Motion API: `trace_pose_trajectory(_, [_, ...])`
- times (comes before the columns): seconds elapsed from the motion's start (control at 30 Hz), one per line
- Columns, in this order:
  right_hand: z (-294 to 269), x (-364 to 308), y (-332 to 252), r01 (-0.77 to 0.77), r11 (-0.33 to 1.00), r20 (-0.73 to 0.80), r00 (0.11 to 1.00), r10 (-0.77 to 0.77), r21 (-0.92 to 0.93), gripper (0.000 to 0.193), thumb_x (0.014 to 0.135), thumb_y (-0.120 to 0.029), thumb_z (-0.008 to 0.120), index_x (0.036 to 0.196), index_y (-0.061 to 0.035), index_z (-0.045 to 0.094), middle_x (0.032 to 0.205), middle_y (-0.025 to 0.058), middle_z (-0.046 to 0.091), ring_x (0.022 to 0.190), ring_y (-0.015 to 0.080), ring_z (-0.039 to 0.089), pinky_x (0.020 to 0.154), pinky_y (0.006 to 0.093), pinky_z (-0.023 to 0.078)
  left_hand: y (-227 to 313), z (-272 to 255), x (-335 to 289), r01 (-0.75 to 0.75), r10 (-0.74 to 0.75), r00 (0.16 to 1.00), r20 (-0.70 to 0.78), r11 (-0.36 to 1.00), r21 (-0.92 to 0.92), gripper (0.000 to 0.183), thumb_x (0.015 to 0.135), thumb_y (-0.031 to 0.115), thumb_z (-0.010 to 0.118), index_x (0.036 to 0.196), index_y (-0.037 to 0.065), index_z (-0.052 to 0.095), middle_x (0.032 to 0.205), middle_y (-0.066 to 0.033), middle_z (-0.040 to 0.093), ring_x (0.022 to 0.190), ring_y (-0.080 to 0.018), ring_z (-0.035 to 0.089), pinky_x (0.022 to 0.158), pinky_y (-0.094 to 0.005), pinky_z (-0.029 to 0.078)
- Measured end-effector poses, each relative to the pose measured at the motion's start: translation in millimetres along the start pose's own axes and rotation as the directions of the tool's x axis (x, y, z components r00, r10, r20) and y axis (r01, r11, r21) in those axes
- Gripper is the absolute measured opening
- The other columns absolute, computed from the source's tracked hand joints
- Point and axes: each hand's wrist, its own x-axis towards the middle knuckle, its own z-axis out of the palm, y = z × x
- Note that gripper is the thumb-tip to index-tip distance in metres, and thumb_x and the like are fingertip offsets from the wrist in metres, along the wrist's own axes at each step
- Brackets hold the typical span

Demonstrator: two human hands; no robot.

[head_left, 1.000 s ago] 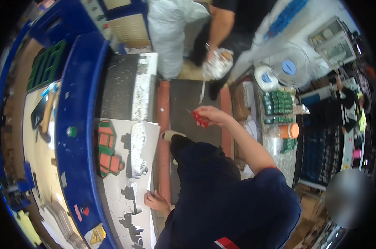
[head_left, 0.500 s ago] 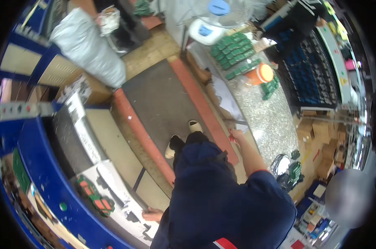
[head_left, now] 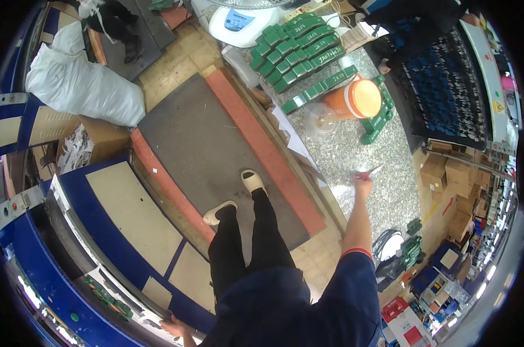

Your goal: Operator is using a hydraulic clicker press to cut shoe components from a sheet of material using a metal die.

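My right hand is closed around the red handles of a pair of scissors, held over the speckled stone worktop. The blades point away to the right. Down at the lower left, my left hand rests at the edge of the blue machine's bed, its fingers apart, with nothing visible in it. Green blocks with reddish parts lie on that bed, on a white sheet.
Rows of green blocks, an orange-lidded jug and a clear plastic cup stand on the worktop. A white stuffed sack and a carton of scraps are at left. Another person works at far right.
My right hand has moved from beside the worktop's edge to above it, carrying the scissors. My view has shifted, and the left hand now appears lower and farther left.
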Motion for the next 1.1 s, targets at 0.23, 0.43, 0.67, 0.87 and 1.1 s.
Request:
trace_pose_trajectory(0.23, [-0.2, -23.3, -50.9, 0.080, 0.997, -0.006, 0.997, -0.080, -0.012, 0.061, 0.074, -0.022, 0.063, 0.127, 0.0048, 0.050, 0.114, 0.0287, 0.061, 0.106, 0.0437, 0.059, 0.094, 0.0460, 0.045, -10.5, -31.1, 7.2, 0.066, -0.063, 0.996, -0.059, 0.997, 0.051, 0.068, 0.081, 0.015, 0.071, 0.135, -0.002, 0.033, 0.121, -0.0216, 0.049, 0.109, -0.0442, 0.051, 0.090, -0.0527, 0.041])
trace_pose_trajectory(0.43, [31.2, -133.0, -47.0, 0.491, 0.867, 0.251, 0.853, -0.457, -0.087, 0.058, 0.080, -0.025, 0.062, 0.126, 0.0091, 0.052, 0.120, 0.0317, 0.056, 0.113, 0.0439, 0.054, 0.100, 0.0452, 0.042, -18.0, -3.4, 6.0, 0.191, -0.185, 0.961, -0.207, 0.982, 0.011, 0.057, 0.074, 0.019, 0.078, 0.121, -0.001, 0.053, 0.118, -0.0190, 0.058, 0.112, -0.0372, 0.053, 0.095, -0.0464, 0.042])
trace_pose_trajectory(0.67, [97.1, -399.9, -129.0, 0.720, 0.650, 0.918, 0.049, -0.394, 0.241, 0.022, 0.086, -0.018, 0.063, 0.097, -0.0002, 0.070, 0.092, 0.0127, 0.070, 0.088, 0.0207, 0.065, 0.081, 0.0338, 0.050, 1.1, -16.5, -1.1, 0.328, -0.429, 0.853, -0.296, 0.883, -0.335, 0.037, 0.069, 0.017, 0.077, 0.104, 0.011, 0.065, 0.099, -0.0120, 0.059, 0.097, -0.0305, 0.055, 0.083, -0.0445, 0.042])
trace_pose_trajectory(0.87, [78.7, -578.2, -349.4, 0.776, 0.087, 0.754, -0.571, -0.324, 0.625, 0.022, 0.089, -0.018, 0.060, 0.099, 0.0008, 0.067, 0.079, 0.0039, 0.065, 0.071, 0.0109, 0.058, 0.061, 0.0291, 0.048, -2.9, -6.0, -25.5, 0.397, -0.536, 0.803, -0.260, 0.807, -0.437, 0.039, 0.075, 0.021, 0.072, 0.114, 0.019, 0.066, 0.089, -0.0061, 0.053, 0.087, -0.0264, 0.050, 0.075, -0.0421, 0.037])
trace_pose_trajectory(1.1, [61.0, -826.7, -547.6, 0.441, 0.010, 0.319, -0.632, -0.706, 0.897, 0.022, 0.098, -0.020, 0.054, 0.096, 0.0007, 0.061, 0.081, 0.0058, 0.062, 0.076, 0.0130, 0.059, 0.068, 0.0274, 0.048, -0.9, -9.0, -19.2, 0.338, -0.620, 0.739, -0.265, 0.681, -0.650, 0.035, 0.073, 0.017, 0.074, 0.108, 0.019, 0.069, 0.082, -0.0028, 0.050, 0.083, -0.0233, 0.048, 0.071, -0.0385, 0.032])
